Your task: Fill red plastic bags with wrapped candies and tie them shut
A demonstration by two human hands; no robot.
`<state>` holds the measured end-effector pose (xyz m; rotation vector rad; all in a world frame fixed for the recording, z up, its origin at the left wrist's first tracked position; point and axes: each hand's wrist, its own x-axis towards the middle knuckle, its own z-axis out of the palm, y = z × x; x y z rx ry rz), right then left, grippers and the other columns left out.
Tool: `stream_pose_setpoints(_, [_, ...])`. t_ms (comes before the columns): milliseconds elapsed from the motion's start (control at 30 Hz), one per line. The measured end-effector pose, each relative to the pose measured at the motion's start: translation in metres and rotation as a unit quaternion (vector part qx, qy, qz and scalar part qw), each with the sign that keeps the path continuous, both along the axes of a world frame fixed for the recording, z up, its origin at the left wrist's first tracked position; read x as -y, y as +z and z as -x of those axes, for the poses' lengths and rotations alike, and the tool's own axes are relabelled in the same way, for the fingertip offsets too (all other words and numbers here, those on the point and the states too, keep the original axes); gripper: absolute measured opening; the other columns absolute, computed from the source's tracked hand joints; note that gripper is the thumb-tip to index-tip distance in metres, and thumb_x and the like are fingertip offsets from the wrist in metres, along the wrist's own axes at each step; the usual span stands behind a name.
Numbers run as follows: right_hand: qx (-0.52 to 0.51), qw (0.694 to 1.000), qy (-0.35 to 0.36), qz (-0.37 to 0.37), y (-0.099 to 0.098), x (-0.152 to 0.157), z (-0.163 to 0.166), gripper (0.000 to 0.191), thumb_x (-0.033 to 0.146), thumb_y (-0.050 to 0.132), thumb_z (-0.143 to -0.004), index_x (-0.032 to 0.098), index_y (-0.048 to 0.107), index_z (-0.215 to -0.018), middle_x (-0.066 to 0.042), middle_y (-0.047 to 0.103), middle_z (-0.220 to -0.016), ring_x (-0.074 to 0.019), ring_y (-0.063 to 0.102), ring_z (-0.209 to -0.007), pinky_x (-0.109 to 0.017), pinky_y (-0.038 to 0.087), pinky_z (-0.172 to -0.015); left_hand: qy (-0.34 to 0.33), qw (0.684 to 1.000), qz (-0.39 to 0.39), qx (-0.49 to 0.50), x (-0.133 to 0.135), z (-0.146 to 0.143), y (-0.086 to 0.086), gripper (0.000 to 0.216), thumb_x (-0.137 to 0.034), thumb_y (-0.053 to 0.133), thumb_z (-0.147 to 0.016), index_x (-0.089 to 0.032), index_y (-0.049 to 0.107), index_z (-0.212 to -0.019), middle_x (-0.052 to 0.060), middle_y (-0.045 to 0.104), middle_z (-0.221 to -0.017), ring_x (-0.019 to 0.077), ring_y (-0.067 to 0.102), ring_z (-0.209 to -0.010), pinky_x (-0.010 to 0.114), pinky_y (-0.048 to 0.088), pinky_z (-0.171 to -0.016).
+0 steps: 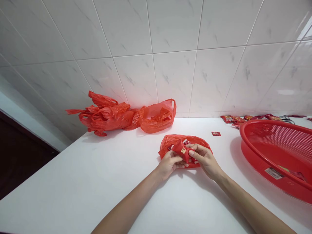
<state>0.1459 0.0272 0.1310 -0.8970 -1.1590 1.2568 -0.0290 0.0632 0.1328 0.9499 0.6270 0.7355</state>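
Status: the left hand and the right hand are meeting over a flat red bag that is lying on the white bench, just in front of the person. Between them they are holding one red packet with a gold mark on its face. It is sitting tilted, above the near edge of the bag's mouth and not inside it.

Progress, judged from how things are lying: the flat red bag is already carrying a few small packets, visible as dark and white patches behind the fingers; how many cannot be told. A loose packet is lying alone on the bench beyond the right hand. A row of further packets is resting against the tiled wall, unhandled. A heap of crumpled red bags and one open bag are sitting at the wall, well apart from the hands. The red basket on the right is holding a label and little else that can be made out.

Grip: both hands are closing on the red packet. The left is pinching its lower left side with curled fingers; the right is clamping the right end between thumb and forefinger. Neither hand is touching anything else that shows.
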Motion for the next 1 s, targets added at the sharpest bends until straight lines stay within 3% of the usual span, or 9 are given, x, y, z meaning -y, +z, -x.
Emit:
stream_pose_setpoints(100, [-0.015,0.999,-0.028,0.022,0.002,-0.001,-0.002,0.037,0.049,0.081,-0.077,0.021,0.059,-0.07,-0.001,0.068,-0.08,-0.0158,0.058,-0.07,-0.029,0.047,-0.065,0.038,0.998,-0.047,-0.009,-0.002,0.001,0.001,0.022,-0.017,0.073,-0.064,-0.017,0.076,-0.086,0.005,0.072,-0.081,0.0174,0.064,-0.077,0.029,0.049,-0.075])
stream_pose_setpoints(200, [-0.026,0.998,-0.037,0.038,0.002,-0.002,-0.004,0.04,0.048,0.084,-0.074,0.021,0.055,-0.069,0.001,0.064,-0.071,-0.0142,0.054,-0.064,-0.027,0.043,-0.06,0.056,0.996,-0.074,-0.015,-0.003,0.002,0.005,0.023,-0.026,0.075,-0.068,-0.017,0.077,-0.088,0.005,0.072,-0.082,0.0172,0.063,-0.077,0.028,0.048,-0.074])
stream_pose_setpoints(367, [-0.021,0.999,-0.025,0.036,0.001,-0.003,-0.005,0.04,0.047,0.084,-0.073,0.02,0.056,-0.069,0.001,0.064,-0.071,-0.0149,0.057,-0.066,-0.028,0.045,-0.063,0.098,0.99,-0.099,-0.032,-0.002,0.002,0.009,0.029,-0.042,0.081,-0.073,-0.015,0.078,-0.083,0.005,0.073,-0.079,0.0158,0.064,-0.074,0.03,0.05,-0.08])
stream_pose_setpoints(500, [-0.031,0.999,-0.021,0.035,0.001,-0.002,-0.005,0.039,0.045,0.085,-0.073,0.02,0.056,-0.069,0.002,0.064,-0.07,-0.0135,0.057,-0.064,-0.027,0.045,-0.061,0.106,0.988,-0.107,-0.033,-0.002,0.001,0.008,0.032,-0.043,0.084,-0.072,-0.015,0.079,-0.088,0.006,0.076,-0.084,0.0163,0.066,-0.076,0.03,0.051,-0.081])
stream_pose_setpoints(700, [0.009,0.999,-0.022,0.028,0.001,-0.001,-0.005,0.037,0.049,0.082,-0.076,0.021,0.058,-0.074,0.002,0.062,-0.069,-0.0144,0.057,-0.064,-0.028,0.046,-0.062,0.131,0.981,-0.133,-0.045,-0.002,0.002,0.009,0.031,-0.045,0.083,-0.071,-0.016,0.078,-0.079,0.004,0.073,-0.077,0.0153,0.064,-0.071,0.029,0.052,-0.076])
stream_pose_setpoints(867, [0.035,0.999,0.018,0.023,0.002,0.0,-0.003,0.031,0.051,0.073,-0.085,0.021,0.066,-0.089,0.0,0.065,-0.084,-0.0148,0.06,-0.074,-0.028,0.048,-0.07,0.111,0.98,-0.152,-0.064,0.0,0.001,0.01,0.024,-0.039,0.082,-0.071,-0.015,0.076,-0.074,0.003,0.069,-0.075,0.0157,0.061,-0.071,0.029,0.051,-0.071])
stream_pose_setpoints(1000, [0.048,0.998,0.039,0.016,0.005,0.002,-0.001,0.029,0.046,0.078,-0.082,0.02,0.067,-0.088,-0.002,0.068,-0.089,-0.0159,0.06,-0.079,-0.028,0.047,-0.072,0.125,0.975,-0.167,-0.081,0.0,0.001,0.007,0.026,-0.041,0.079,-0.074,-0.016,0.075,-0.077,0.002,0.068,-0.075,0.0154,0.061,-0.074,0.027,0.05,-0.07])
